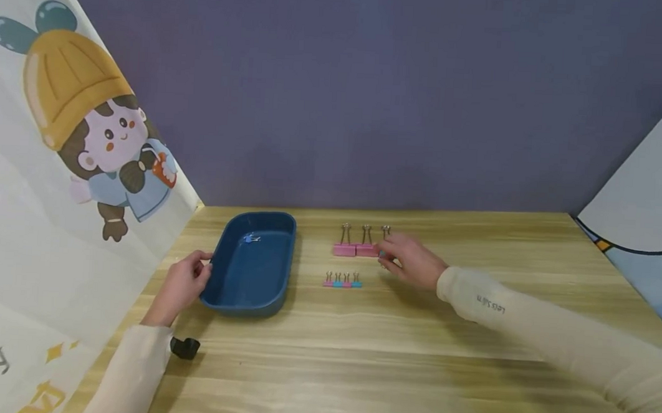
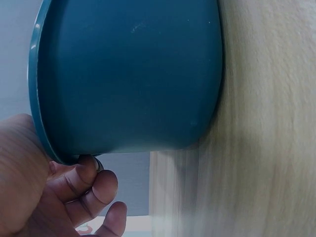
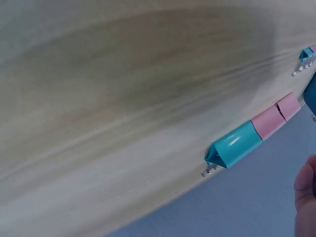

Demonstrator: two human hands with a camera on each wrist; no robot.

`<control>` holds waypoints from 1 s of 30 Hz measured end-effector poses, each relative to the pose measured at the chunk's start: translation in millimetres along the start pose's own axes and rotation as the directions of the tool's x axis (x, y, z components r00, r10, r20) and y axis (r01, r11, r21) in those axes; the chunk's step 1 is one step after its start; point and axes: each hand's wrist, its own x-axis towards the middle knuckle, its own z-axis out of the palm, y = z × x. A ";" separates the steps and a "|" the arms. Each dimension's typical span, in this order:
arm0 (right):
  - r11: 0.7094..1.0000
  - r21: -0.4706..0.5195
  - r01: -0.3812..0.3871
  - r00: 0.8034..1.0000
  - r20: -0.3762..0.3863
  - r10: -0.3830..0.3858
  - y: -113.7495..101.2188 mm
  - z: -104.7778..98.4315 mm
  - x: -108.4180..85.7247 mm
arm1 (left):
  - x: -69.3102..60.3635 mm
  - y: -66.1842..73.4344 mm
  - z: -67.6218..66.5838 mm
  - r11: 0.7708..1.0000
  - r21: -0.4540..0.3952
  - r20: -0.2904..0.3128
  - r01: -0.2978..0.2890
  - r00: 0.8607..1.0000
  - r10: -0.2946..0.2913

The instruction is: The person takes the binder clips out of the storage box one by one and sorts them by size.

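At the left, my left hand [image 1: 183, 283] pinches the rim of a dark blue plastic bin [image 1: 247, 305]; in the left wrist view its fingers [image 2: 106, 186] curl under the rim. A small blue binder clip [image 1: 248, 238] lies inside the bin. My right hand [image 1: 412, 257] hovers at the right end of a row of large binder clips: two pink ones [image 1: 344, 250] and a teal one [image 3: 237, 144]. From the head, its fingers partly cover the teal clip. In the right wrist view a fingertip [image 3: 303, 185] shows apart from that clip.
Nearer me, a row of several small pink and blue binder clips [image 1: 342, 284] stands with handles pointing to the back. A black object [image 1: 185, 348] is by my left sleeve. A purple-grey wall [image 1: 370, 109] closes the wooden table's [image 1: 322, 368] back edge; printed sheets hang at both sides.
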 end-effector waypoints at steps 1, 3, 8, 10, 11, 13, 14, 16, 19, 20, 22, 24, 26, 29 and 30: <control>1.000 0.007 -0.003 1.000 0.009 0.003 -0.3 1.7 -2.4 | -0.7 -0.2 -0.5 1.000 0.003 0.009 0.007 1.000 -0.007; 0.999 0.031 -0.021 0.999 0.040 0.020 -1.5 4.9 -6.9 | -2.0 -0.4 -1.2 1.000 0.008 0.022 0.016 1.000 -0.016; 0.993 0.071 -0.091 0.989 0.124 0.082 -3.0 13.2 -14.2 | -3.5 0.0 -1.4 1.000 0.014 0.032 0.018 0.999 -0.018; 0.993 0.071 -0.097 0.986 0.140 0.086 -3.6 15.3 -16.4 | -2.9 0.1 -0.8 1.000 0.017 0.035 0.020 0.999 -0.021; 0.992 0.072 -0.101 0.985 0.147 0.089 -3.5 16.3 -17.5 | -2.7 0.2 -0.5 1.000 0.018 0.037 0.022 0.999 -0.023; 0.991 0.080 -0.108 0.982 0.165 0.094 -3.8 17.6 -19.8 | -1.6 0.1 0.1 0.999 0.021 0.040 0.024 0.999 -0.024; 0.989 0.087 -0.117 0.980 0.175 0.100 -3.7 18.1 -20.9 | -0.8 0.0 0.4 0.999 0.023 0.041 0.023 0.999 -0.024; 0.985 0.105 -0.140 0.975 0.190 0.119 -3.0 19.3 -22.4 | 1.0 0.2 0.6 1.000 0.020 0.036 0.015 0.999 -0.016; 0.977 0.130 -0.168 0.970 0.198 0.140 -2.6 21.0 -22.7 | 3.4 0.8 0.0 1.000 0.018 0.025 0.009 1.000 -0.009; 0.974 0.138 -0.179 0.968 0.201 0.149 -3.0 21.5 -22.5 | 3.8 1.2 -0.5 1.000 0.019 0.024 0.008 1.000 -0.008; 0.971 0.146 -0.191 0.965 0.208 0.159 -4.0 23.2 -22.3 | 4.3 1.2 -1.3 1.000 0.021 0.026 0.011 1.000 -0.012; 0.968 0.148 -0.202 0.961 0.221 0.166 -5.8 25.8 -22.1 | 4.2 0.7 -1.6 0.999 0.028 0.035 0.018 0.999 -0.019; 0.966 0.150 -0.212 0.958 0.225 0.176 -6.7 29.2 -22.2 | 3.6 0.5 -1.7 1.000 0.028 0.036 0.014 0.999 -0.015; 0.961 0.147 -0.233 0.955 0.221 0.198 -8.9 33.8 -20.6 | 1.7 -0.3 -1.7 1.000 0.028 0.019 -0.007 1.000 0.006; 0.960 0.144 -0.240 0.954 0.218 0.205 -9.6 34.9 -20.2 | 0.9 -0.3 -1.8 0.999 0.030 0.016 -0.012 1.000 0.011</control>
